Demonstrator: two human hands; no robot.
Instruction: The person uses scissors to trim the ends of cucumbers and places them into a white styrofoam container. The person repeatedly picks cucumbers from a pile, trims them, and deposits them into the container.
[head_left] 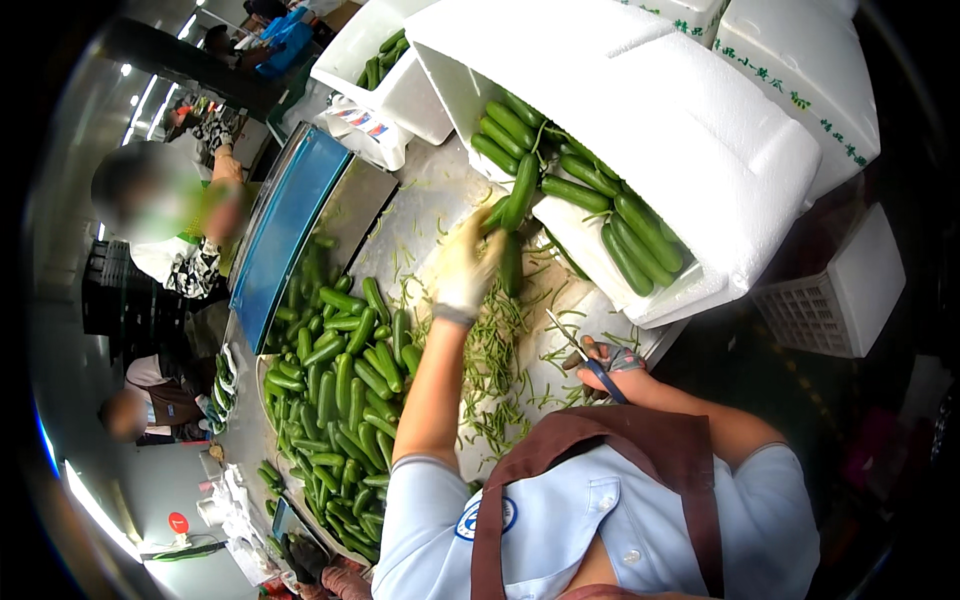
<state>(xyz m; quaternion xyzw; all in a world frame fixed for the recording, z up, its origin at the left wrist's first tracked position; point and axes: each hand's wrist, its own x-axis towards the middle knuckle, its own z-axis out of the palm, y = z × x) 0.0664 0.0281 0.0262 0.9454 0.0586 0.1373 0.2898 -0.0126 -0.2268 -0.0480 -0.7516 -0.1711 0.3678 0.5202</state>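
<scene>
Left hand [466,268] grips cucumber [519,193]; right hand [600,362] — scissors [590,362].

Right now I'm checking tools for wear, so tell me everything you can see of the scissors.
The scissors are small, with thin pale metal blades and dark blue finger loops. The right hand grips them through the loops, blades pointing up and left over the metal table, above scattered green stem trimmings. The blades look nearly closed. Only the hand visibly touches them; wear is too small to judge.

A foam box [640,120] of cucumbers [560,180] lies tipped at the desk's [420,200] far right. A cucumber heap [340,400] lies left, with cut stems [500,360] between.
</scene>
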